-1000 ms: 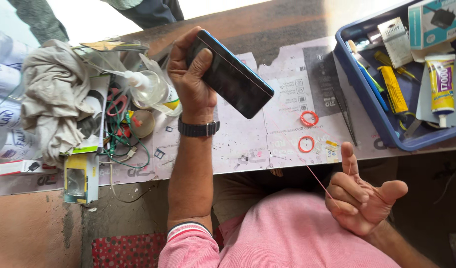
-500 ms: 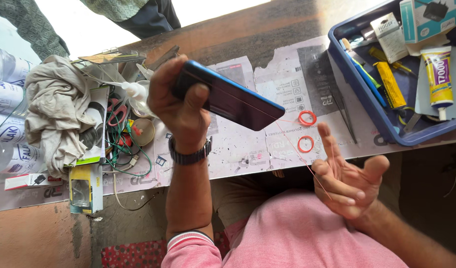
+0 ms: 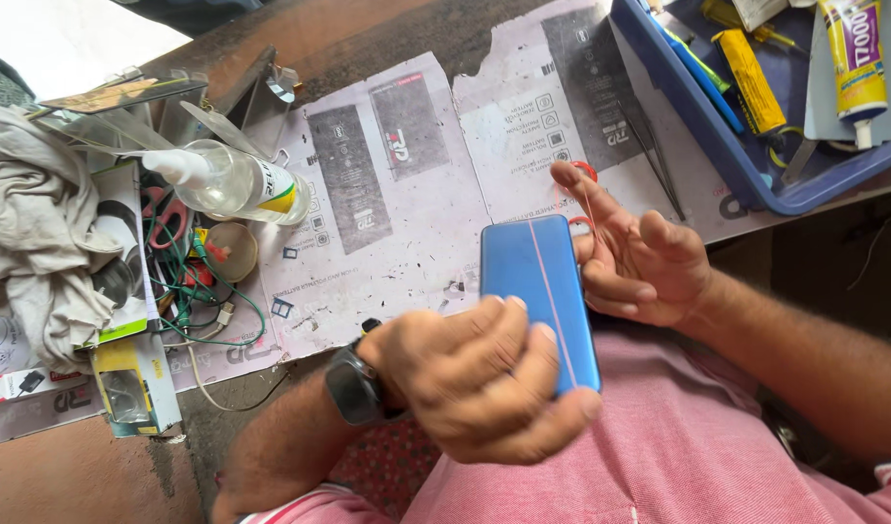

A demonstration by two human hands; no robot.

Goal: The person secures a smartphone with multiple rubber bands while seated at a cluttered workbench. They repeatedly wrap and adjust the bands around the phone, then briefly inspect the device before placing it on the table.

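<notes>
My left hand (image 3: 484, 378), with a dark watch on the wrist, grips the lower end of a blue phone (image 3: 533, 281) held back side up over my lap. A thin red rubber band (image 3: 552, 291) runs lengthwise along the phone's back. My right hand (image 3: 634, 252) is at the phone's upper right edge, with fingers spread and the band stretched over a raised fingertip.
A blue tray (image 3: 717, 146) with glue tubes and tools stands at the upper right. Tweezers (image 3: 649, 155) lie on the printed paper sheets (image 3: 387, 194). At left are a clear squeeze bottle (image 3: 232, 180), a grey cloth (image 3: 38, 243), tangled wires and small boxes.
The left hand has brought the phone down from above the table to my lap. The right hand has moved up to the phone, and the red band now runs along its back.
</notes>
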